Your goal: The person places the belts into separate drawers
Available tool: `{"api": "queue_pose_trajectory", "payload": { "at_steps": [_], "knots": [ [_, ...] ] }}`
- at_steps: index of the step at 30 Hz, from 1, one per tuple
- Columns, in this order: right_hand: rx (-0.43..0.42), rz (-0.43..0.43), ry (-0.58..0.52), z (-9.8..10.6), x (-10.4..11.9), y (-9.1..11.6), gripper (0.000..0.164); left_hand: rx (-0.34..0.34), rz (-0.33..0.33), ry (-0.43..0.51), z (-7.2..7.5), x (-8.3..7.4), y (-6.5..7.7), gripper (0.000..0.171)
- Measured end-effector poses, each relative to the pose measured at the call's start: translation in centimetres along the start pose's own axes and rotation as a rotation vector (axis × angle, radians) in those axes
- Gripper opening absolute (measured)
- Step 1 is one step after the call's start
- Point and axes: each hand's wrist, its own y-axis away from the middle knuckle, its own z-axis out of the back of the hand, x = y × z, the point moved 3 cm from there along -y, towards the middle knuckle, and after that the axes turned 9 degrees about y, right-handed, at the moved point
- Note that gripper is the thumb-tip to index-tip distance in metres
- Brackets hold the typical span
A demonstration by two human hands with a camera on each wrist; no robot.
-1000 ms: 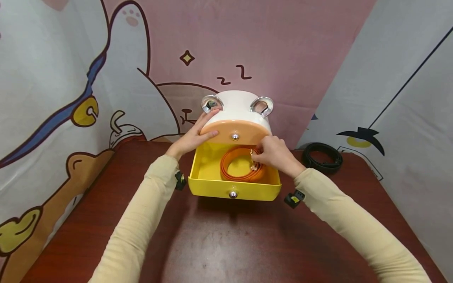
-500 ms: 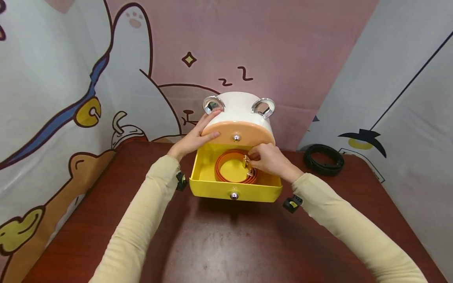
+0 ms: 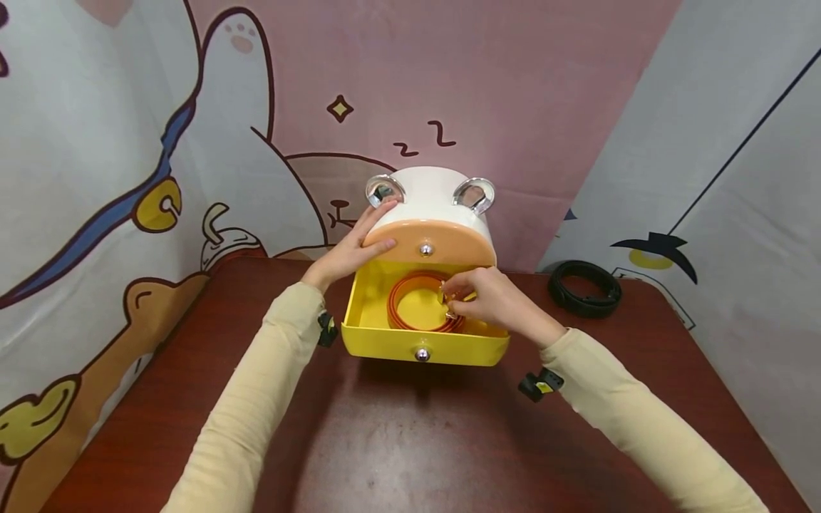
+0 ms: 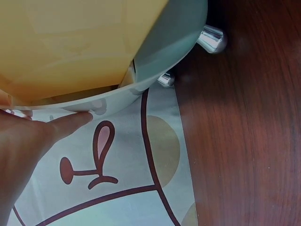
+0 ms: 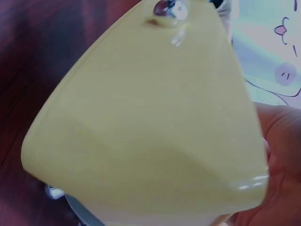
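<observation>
One coiled orange belt (image 3: 401, 288) lies at the right fingers (image 3: 463, 279), in a glossy yellow drawer (image 3: 378, 343); they curl by its metal buckle (image 3: 441, 294), pinching unclear; left fingers (image 3: 370, 219) spread against a rounded white case (image 3: 428, 192).

Coiled black strap (image 3: 593, 307) on the glossy reddish-brown tabletop (image 3: 398, 442) near its back right corner, pink and pale-grey cartoon backdrop (image 3: 513, 85) behind, yellow bell (image 3: 149, 206) on a blue collar (image 3: 96, 226) (both only printed), small four-pointed star (image 3: 340, 108), two dark Zs (image 3: 440, 133).
</observation>
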Motion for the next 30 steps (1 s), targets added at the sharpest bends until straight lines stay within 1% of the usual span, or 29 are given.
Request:
{"api": "queue_pose_trajectory", "payload": {
  "at_steps": [4,7,14,21,30],
  "knots": [
    [-0.004,0.038,-0.046,0.3,0.6,0.5,0.021,-0.007,-0.006,0.005,0.0,0.0,0.0,0.064],
    [-0.016,0.062,-0.064,0.4,1.0,0.9,0.02,-0.011,0.002,0.004,0.0,0.0,0.1,0.064],
    [-0.034,0.092,-0.092,0.6,1.8,1.7,0.018,-0.009,0.001,0.003,0.0,0.2,0.0,0.064],
    [-0.047,0.147,-0.112,1.0,3.1,2.4,0.017,-0.012,0.012,0.012,0.1,0.2,0.0,0.064],
    [-0.016,0.186,-0.153,0.8,4.6,3.2,0.02,-0.008,0.009,0.013,-0.1,0.2,0.0,0.064]
  ]
}}
